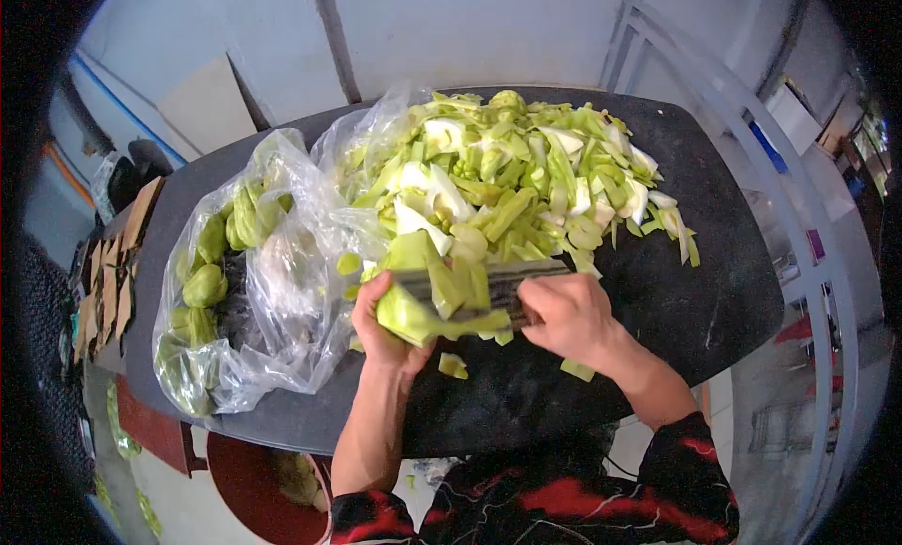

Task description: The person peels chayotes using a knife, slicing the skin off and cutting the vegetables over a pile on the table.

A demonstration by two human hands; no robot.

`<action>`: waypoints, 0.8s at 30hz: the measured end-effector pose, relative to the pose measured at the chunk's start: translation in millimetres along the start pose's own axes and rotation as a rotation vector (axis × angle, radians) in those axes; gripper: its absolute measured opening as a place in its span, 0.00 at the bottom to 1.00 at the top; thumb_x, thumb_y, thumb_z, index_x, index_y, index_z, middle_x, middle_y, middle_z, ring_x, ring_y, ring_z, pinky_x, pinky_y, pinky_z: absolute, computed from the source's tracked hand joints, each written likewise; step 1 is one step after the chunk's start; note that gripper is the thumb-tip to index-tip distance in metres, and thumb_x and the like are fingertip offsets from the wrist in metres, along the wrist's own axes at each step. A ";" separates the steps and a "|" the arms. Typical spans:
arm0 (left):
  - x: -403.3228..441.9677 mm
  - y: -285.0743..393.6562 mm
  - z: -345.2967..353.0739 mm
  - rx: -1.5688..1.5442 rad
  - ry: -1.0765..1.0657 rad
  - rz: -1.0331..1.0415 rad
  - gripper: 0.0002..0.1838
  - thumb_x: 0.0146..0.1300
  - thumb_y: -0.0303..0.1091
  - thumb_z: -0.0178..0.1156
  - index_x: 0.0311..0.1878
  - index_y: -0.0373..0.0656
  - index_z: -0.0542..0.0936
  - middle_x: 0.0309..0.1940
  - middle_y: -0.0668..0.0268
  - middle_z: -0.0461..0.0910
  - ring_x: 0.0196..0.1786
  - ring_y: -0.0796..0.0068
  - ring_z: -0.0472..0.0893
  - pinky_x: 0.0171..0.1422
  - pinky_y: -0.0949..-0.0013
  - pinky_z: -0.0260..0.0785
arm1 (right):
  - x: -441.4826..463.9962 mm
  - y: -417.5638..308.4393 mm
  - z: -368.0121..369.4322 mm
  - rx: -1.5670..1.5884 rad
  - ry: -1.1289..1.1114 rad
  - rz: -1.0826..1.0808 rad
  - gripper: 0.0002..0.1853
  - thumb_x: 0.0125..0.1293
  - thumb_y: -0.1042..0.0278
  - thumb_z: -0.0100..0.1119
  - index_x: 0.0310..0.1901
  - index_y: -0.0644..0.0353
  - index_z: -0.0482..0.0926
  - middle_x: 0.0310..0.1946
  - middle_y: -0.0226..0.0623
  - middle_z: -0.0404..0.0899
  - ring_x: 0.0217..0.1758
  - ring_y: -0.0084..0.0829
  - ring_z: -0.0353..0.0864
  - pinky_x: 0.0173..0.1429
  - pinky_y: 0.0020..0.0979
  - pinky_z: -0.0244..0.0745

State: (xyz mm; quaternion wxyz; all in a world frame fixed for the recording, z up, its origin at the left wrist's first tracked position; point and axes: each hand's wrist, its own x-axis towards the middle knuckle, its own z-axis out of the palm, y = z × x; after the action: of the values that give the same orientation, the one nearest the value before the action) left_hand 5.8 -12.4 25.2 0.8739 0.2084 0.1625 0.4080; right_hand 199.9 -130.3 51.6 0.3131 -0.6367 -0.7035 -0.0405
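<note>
Near the front of the black table, my left hand [385,329] grips a pale green chayote [402,312], partly cut. My right hand [568,319] is closed round the handle of a broad-bladed knife [503,284], its blade smeared by motion and lying against the chayote. Green slices cover part of the blade. Just beyond both hands rises a large heap of cut chayote pieces [507,183], with some white inner faces showing. To the left, a clear plastic bag [301,301] contains several whole chayotes [205,287].
The dark table [714,291] has rounded corners. Below its front left edge stands a reddish-brown bucket [254,489] with pale pieces inside. Grey metal rails [799,197] run along the right. Torn cardboard [117,272] lies at the left, and a pale wall [470,38] stands behind.
</note>
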 end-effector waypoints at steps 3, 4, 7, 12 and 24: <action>1.0 -5.0 -7.2 0.122 0.020 -0.004 0.36 0.59 0.52 0.53 0.67 0.38 0.70 0.55 0.54 0.78 0.53 0.55 0.80 0.60 0.52 0.72 | 1.7 6.2 7.9 -0.062 -0.046 -0.006 0.12 0.47 0.70 0.68 0.26 0.60 0.71 0.20 0.40 0.76 0.24 0.47 0.79 0.28 0.42 0.73; -2.5 -4.7 -1.1 0.161 0.084 -0.022 0.37 0.58 0.54 0.53 0.67 0.38 0.69 0.56 0.53 0.78 0.54 0.55 0.80 0.59 0.52 0.73 | 7.9 17.4 14.6 -0.079 -0.073 0.164 0.10 0.50 0.68 0.67 0.27 0.60 0.73 0.21 0.42 0.78 0.27 0.49 0.81 0.30 0.44 0.75; -0.4 -0.9 8.2 0.109 -0.061 -0.016 0.35 0.60 0.53 0.53 0.66 0.38 0.70 0.55 0.53 0.78 0.53 0.55 0.80 0.59 0.52 0.73 | 12.5 36.2 11.3 -0.210 -0.076 0.264 0.09 0.53 0.68 0.66 0.29 0.60 0.75 0.23 0.43 0.80 0.29 0.49 0.82 0.32 0.44 0.76; 6.0 0.6 -0.8 -0.134 0.015 0.018 0.29 0.67 0.52 0.50 0.62 0.40 0.72 0.58 0.48 0.76 0.55 0.56 0.79 0.61 0.54 0.72 | 6.8 22.4 5.9 -0.044 0.006 0.234 0.09 0.52 0.70 0.67 0.28 0.61 0.74 0.22 0.41 0.79 0.26 0.49 0.81 0.30 0.42 0.76; 9.5 -7.7 -11.8 -0.059 -0.096 -0.086 0.33 0.65 0.56 0.50 0.59 0.35 0.75 0.50 0.54 0.80 0.50 0.60 0.81 0.56 0.59 0.74 | -1.6 -10.1 17.3 -0.119 0.177 -0.310 0.12 0.45 0.65 0.65 0.22 0.53 0.68 0.16 0.30 0.66 0.19 0.32 0.73 0.24 0.33 0.70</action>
State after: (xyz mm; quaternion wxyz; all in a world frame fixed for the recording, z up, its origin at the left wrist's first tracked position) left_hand 11.3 -6.7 10.0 0.9031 0.1949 0.1170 0.3644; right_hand 183.9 -125.7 40.5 0.3255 -0.5320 -0.7593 -0.1856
